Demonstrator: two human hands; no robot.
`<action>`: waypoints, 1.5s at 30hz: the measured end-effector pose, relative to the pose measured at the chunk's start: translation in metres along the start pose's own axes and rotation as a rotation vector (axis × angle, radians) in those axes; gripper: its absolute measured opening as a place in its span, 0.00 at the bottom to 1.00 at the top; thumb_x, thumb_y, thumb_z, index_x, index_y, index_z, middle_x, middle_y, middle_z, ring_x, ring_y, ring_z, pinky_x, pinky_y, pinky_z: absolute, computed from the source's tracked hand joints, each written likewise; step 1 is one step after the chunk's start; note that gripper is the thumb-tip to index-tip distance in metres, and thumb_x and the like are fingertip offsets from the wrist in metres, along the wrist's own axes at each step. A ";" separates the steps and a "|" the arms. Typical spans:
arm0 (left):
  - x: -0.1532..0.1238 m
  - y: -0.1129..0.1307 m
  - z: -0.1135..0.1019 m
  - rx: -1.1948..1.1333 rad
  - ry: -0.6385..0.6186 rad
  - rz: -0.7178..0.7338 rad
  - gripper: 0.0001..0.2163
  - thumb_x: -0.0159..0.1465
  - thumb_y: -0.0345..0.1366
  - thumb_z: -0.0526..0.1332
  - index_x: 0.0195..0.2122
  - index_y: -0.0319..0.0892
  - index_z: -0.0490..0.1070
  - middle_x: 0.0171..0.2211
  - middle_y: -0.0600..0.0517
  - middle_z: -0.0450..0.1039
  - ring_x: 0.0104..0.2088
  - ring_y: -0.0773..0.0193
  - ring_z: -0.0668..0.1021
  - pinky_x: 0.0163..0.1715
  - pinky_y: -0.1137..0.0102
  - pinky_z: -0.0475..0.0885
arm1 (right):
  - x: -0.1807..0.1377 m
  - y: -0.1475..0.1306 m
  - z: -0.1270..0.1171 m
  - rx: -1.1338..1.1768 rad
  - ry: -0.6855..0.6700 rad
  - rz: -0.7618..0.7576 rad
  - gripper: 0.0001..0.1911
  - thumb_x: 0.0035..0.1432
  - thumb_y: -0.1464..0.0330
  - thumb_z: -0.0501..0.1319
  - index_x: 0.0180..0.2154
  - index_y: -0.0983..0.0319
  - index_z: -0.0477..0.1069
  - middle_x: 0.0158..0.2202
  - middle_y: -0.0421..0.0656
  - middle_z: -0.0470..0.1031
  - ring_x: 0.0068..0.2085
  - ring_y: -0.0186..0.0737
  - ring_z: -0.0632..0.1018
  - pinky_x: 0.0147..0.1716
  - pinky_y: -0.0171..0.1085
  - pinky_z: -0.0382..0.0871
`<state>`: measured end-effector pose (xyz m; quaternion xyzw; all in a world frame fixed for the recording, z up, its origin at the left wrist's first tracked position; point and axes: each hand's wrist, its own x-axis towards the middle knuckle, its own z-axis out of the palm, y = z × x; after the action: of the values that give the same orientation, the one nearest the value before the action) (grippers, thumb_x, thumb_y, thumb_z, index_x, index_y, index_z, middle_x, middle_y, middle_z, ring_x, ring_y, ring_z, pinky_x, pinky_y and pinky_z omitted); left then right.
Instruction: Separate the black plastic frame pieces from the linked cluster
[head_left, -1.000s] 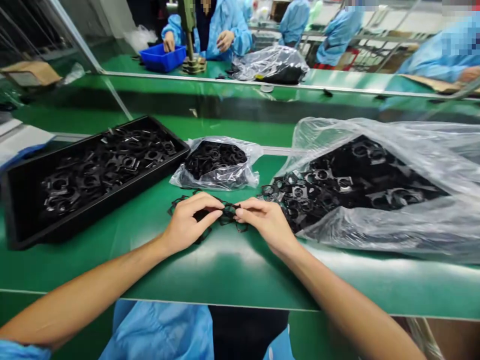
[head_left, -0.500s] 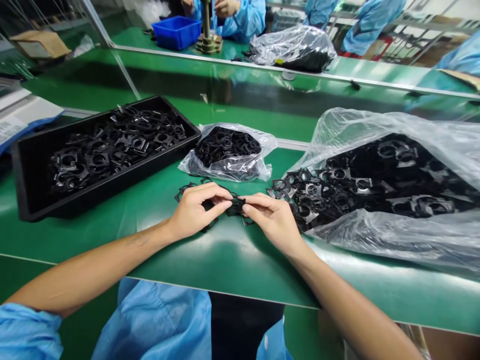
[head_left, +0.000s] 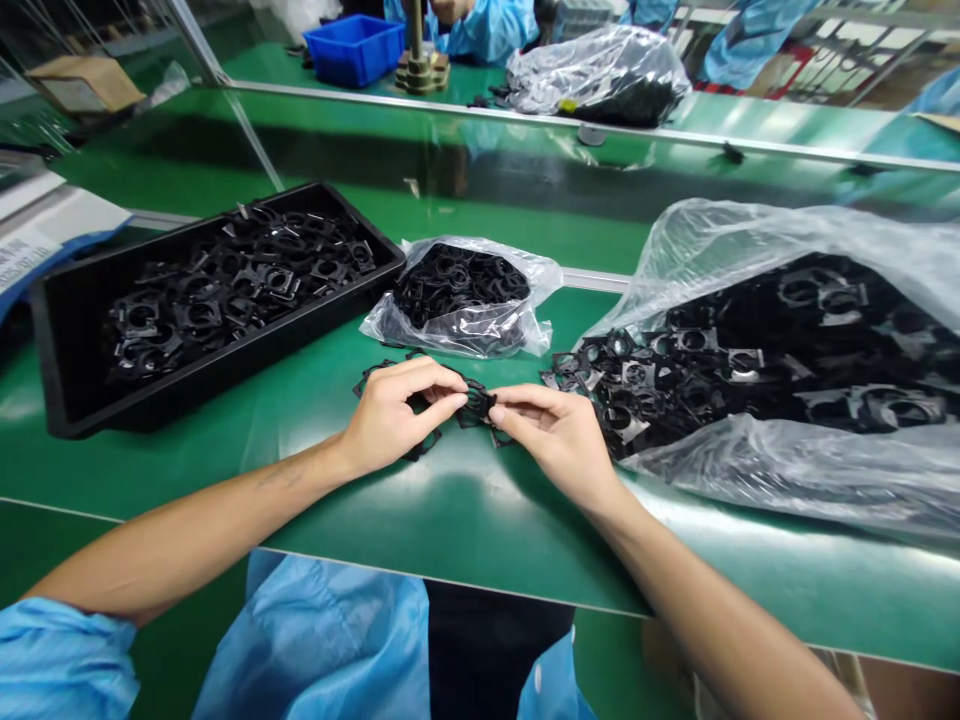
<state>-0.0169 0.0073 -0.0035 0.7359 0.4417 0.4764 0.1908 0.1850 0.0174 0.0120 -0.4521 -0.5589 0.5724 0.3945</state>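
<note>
Between my two hands is a small black plastic part (head_left: 475,404), held over the green table. My left hand (head_left: 397,412) pinches its left side between thumb and fingers. On its right side, the thumb and fingertips of my right hand (head_left: 556,430) close on its edge. Other loose black parts (head_left: 424,446) lie under and behind my hands, partly covered by them. Past my right hand, flat black parts with round holes (head_left: 637,385) spill from a large clear plastic bag (head_left: 757,465). My fingers hide much of the held part's shape.
A black tray (head_left: 225,372) full of similar parts stands at the left. Behind my hands sits a small clear bag (head_left: 480,342) of black rings. Across the metal rail are a blue bin (head_left: 356,50), another filled bag (head_left: 600,75) and a co-worker's blue sleeve (head_left: 491,30).
The view has tilted and shifted slightly, so the surroundings sit a little differently. Both hands keep their pinch on the black part; the right fingertips have shifted slightly rightward.
</note>
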 end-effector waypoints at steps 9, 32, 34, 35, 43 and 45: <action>0.000 0.002 0.000 0.018 0.027 -0.031 0.04 0.64 0.35 0.66 0.33 0.41 0.77 0.28 0.53 0.78 0.27 0.68 0.77 0.29 0.74 0.73 | -0.001 -0.001 0.000 -0.021 0.007 -0.020 0.13 0.49 0.61 0.73 0.34 0.62 0.82 0.29 0.43 0.82 0.28 0.36 0.79 0.34 0.37 0.78; 0.000 -0.003 -0.002 -0.039 -0.029 0.042 0.02 0.65 0.32 0.65 0.34 0.41 0.76 0.39 0.48 0.79 0.42 0.62 0.80 0.45 0.67 0.75 | -0.001 0.000 0.000 -0.036 -0.020 -0.041 0.10 0.51 0.62 0.71 0.32 0.62 0.80 0.30 0.43 0.81 0.30 0.37 0.80 0.36 0.37 0.79; -0.001 -0.003 -0.001 -0.059 -0.036 0.029 0.02 0.65 0.32 0.65 0.34 0.40 0.76 0.36 0.49 0.79 0.38 0.63 0.80 0.42 0.69 0.75 | -0.001 0.000 0.000 -0.045 -0.037 -0.041 0.10 0.52 0.62 0.71 0.33 0.63 0.79 0.29 0.43 0.80 0.30 0.37 0.80 0.36 0.37 0.79; -0.001 -0.003 0.000 -0.059 -0.035 0.028 0.02 0.65 0.32 0.65 0.34 0.40 0.76 0.34 0.49 0.79 0.37 0.64 0.80 0.40 0.69 0.75 | -0.001 0.000 0.000 -0.052 -0.050 -0.042 0.10 0.52 0.62 0.71 0.33 0.63 0.79 0.30 0.43 0.80 0.30 0.37 0.80 0.35 0.37 0.79; -0.002 -0.001 0.000 -0.024 -0.021 0.189 0.02 0.65 0.29 0.65 0.35 0.40 0.75 0.33 0.50 0.79 0.37 0.65 0.80 0.41 0.70 0.75 | -0.005 -0.001 0.001 -0.326 -0.059 -0.248 0.05 0.57 0.67 0.68 0.34 0.62 0.78 0.32 0.43 0.79 0.32 0.37 0.79 0.33 0.36 0.75; -0.002 -0.001 0.000 -0.025 -0.013 0.216 0.00 0.65 0.30 0.65 0.36 0.40 0.75 0.34 0.50 0.79 0.37 0.65 0.81 0.42 0.70 0.76 | -0.005 -0.002 0.001 -0.411 -0.035 -0.344 0.04 0.60 0.69 0.66 0.33 0.61 0.78 0.32 0.43 0.80 0.32 0.38 0.79 0.33 0.36 0.73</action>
<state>-0.0179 0.0063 -0.0048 0.7798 0.3527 0.4950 0.1502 0.1858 0.0122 0.0140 -0.4109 -0.7389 0.3791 0.3760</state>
